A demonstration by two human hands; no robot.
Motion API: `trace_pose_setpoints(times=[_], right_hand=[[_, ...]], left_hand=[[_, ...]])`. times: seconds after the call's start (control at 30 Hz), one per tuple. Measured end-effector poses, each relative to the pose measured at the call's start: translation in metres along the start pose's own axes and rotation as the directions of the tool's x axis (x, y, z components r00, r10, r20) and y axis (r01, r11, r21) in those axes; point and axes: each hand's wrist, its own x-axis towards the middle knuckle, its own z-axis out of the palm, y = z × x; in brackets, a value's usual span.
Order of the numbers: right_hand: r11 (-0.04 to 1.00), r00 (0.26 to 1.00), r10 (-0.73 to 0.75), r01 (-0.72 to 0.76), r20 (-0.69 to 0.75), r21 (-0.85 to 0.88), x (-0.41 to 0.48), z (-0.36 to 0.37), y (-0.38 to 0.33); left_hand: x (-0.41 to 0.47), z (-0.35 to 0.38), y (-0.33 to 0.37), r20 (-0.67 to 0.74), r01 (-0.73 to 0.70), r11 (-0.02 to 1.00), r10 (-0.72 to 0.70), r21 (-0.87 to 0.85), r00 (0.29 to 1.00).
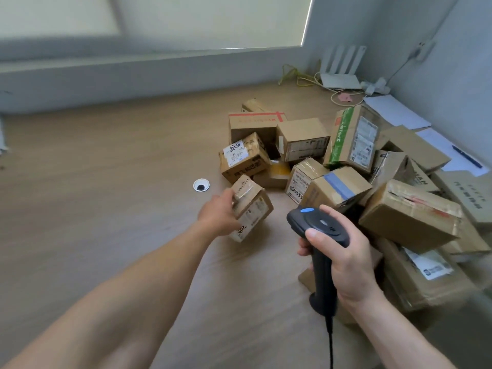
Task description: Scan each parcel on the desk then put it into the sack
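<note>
My right hand [346,262] is wrapped round the scanner [319,230] handle, near and right. My left hand [218,214] grips a small box [251,207], tilted at the near-left edge of the pile. I'd turn its label squarely toward the scanner head before triggering. I see no sack. Farther off, the wooden worktop [106,169] carries heaped parcels [351,137], a cable hole [201,185] and a router [342,73] in the far corner.

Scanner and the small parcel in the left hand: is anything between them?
No. In the head view only bare desk shows between the scanner and the small parcel that the left hand holds.
</note>
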Motion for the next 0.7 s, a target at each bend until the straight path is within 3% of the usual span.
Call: trace_pose_setpoints(times=[0.07, 0.17, 0.23, 0.4, 0.7], right_hand=[[1.000, 0.999, -0.011, 0.010, 0.038, 0.016, -0.007, 0.003, -0.003], [0.998, 0.993, -0.052, 0.047, 0.103, 0.047, -0.020, 0.006, -0.011], [0.995, 0.984, -0.086, 0.076, 0.154, 0.068, -0.031, 0.008, -0.019], [0.984, 0.947, -0.168, 0.145, 0.272, 0.105, -0.069, 0.007, -0.040], [0.960, 0.859, -0.273, 0.212, 0.432, 0.185, -0.151, -0.015, -0.060]], left_hand=[[-0.018, -0.005, -0.012, -0.022, 0.091, 0.968, -0.099, -0.235, 0.995], [-0.053, -0.013, -0.025, -0.043, 0.136, 0.822, -0.191, -0.552, 0.981], [-0.078, -0.021, -0.028, -0.059, 0.128, 0.726, -0.226, -0.676, 0.972], [-0.155, -0.043, -0.020, -0.170, 0.015, 0.591, -0.256, -0.806, 0.952], [-0.292, -0.047, 0.004, -0.355, -0.128, 0.547, -0.331, -0.827, 0.874]])
